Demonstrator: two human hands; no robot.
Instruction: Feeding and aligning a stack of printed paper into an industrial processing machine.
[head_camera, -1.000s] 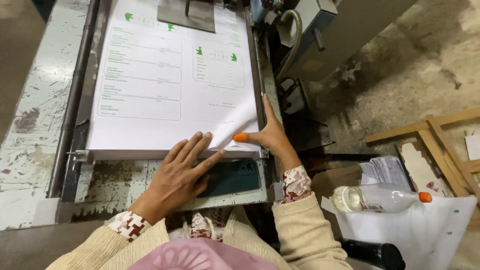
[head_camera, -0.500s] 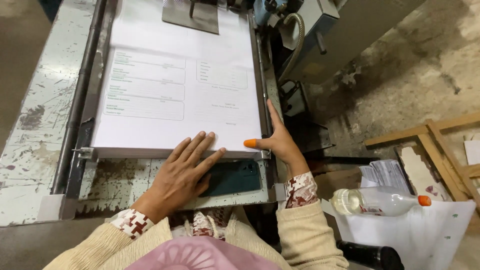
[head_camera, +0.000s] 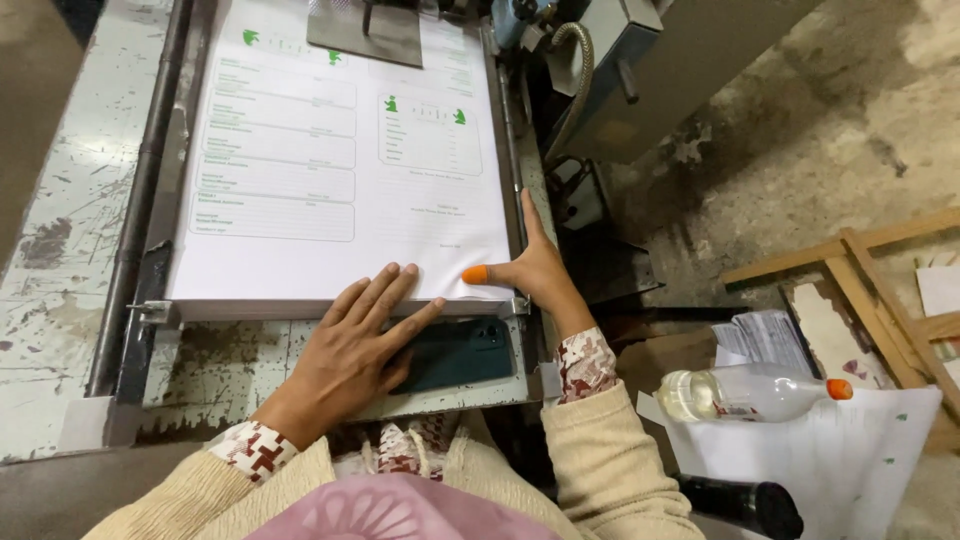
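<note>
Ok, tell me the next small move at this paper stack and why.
Probably lift the top printed sheet at its near right corner: the right hand braces the stack's right edge with its thumb on that corner, and the left hand lies flat on the near edge.

A big stack of white paper (head_camera: 340, 170) lies flat on the machine bed; green and grey print covers its top sheet; its near edge is at 6 o'clock, its right edge at 3 o'clock.

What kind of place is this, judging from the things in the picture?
Probably a print shop: a stack of printed sheets lies in a worn metal machine bed, both hands rest at its near edge, and loose papers lie on the concrete floor.
</note>
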